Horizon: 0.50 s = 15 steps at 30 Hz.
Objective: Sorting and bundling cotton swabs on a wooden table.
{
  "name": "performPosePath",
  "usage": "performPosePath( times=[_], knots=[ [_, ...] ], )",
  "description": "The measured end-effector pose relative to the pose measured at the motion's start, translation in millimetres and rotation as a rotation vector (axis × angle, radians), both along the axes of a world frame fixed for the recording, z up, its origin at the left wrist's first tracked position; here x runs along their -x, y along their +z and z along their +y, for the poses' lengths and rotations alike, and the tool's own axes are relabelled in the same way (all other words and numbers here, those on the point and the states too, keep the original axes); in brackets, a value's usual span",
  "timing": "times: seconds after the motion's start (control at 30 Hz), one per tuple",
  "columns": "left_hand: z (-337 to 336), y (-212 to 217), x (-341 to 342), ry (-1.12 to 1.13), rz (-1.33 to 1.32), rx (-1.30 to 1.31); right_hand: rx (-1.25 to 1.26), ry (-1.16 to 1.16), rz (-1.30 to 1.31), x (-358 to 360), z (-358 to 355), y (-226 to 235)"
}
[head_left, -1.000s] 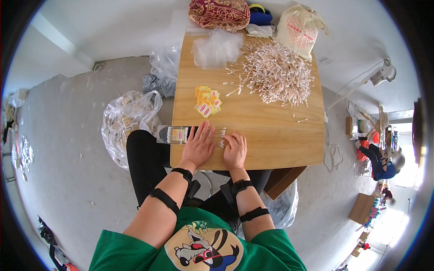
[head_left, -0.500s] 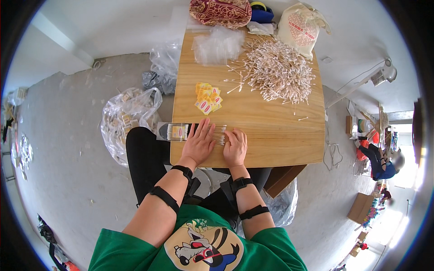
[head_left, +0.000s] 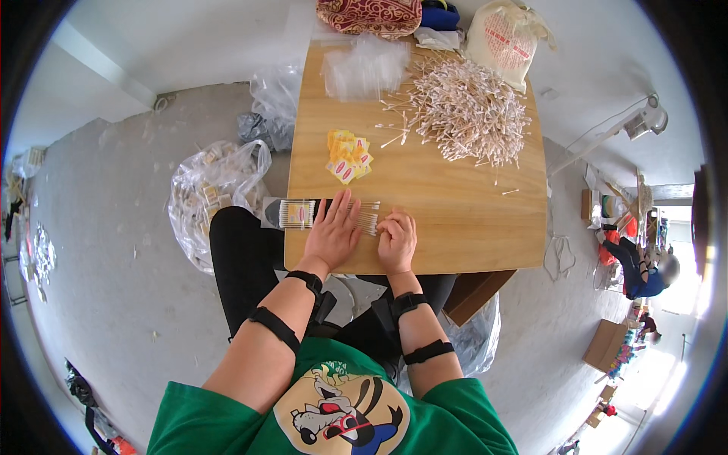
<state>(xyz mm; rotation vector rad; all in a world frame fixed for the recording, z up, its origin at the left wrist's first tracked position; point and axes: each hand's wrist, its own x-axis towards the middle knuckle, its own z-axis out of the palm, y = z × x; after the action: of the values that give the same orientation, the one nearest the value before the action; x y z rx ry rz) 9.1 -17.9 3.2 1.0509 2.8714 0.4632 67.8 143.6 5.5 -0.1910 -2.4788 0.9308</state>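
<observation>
My left hand (head_left: 332,236) lies flat on a row of cotton swabs (head_left: 370,217), its fingers stretched out and a little apart. White swab tips stick out to the right of it. Left of the fingers, near the table's left edge, is a clear bag (head_left: 297,214) filled with swabs, with a small yellow card inside. My right hand (head_left: 397,241) is curled beside the swab ends, a small gap from them; whatever its bent fingers may hold is hidden. Beyond my left hand lie several yellow-and-white cards (head_left: 349,159) in a loose heap.
A big pile of loose cotton swabs (head_left: 474,114) covers the wooden table's (head_left: 462,235) far right. Flat clear bags (head_left: 364,68) lie at the far left. Behind stand a cloth sack (head_left: 504,42) and a red patterned bundle (head_left: 369,17). A filled plastic sack (head_left: 216,201) sits on the floor left.
My right hand has drawn slightly right, away from the swab ends, and its fingers have curled more. My left hand stays over the swabs.
</observation>
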Motion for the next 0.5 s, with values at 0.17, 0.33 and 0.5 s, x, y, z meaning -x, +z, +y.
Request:
performPosePath(
  times=[0.17, 0.33, 0.5],
  knots=[
    [-0.1, 0.0, 0.2, 0.001, 0.007, -0.011, -0.017, -0.008, 0.004, 1.4, -1.8, 2.4],
    [-1.9, -2.3, 0.2, -0.005, -0.002, -0.020, -0.011, -0.046, 0.009, 2.3, -5.2, 3.0],
    [-1.0, -0.5, -0.4, -0.006, -0.007, 0.003, 0.046, -0.059, 0.006, 0.4, -2.8, 1.2]
  ],
)
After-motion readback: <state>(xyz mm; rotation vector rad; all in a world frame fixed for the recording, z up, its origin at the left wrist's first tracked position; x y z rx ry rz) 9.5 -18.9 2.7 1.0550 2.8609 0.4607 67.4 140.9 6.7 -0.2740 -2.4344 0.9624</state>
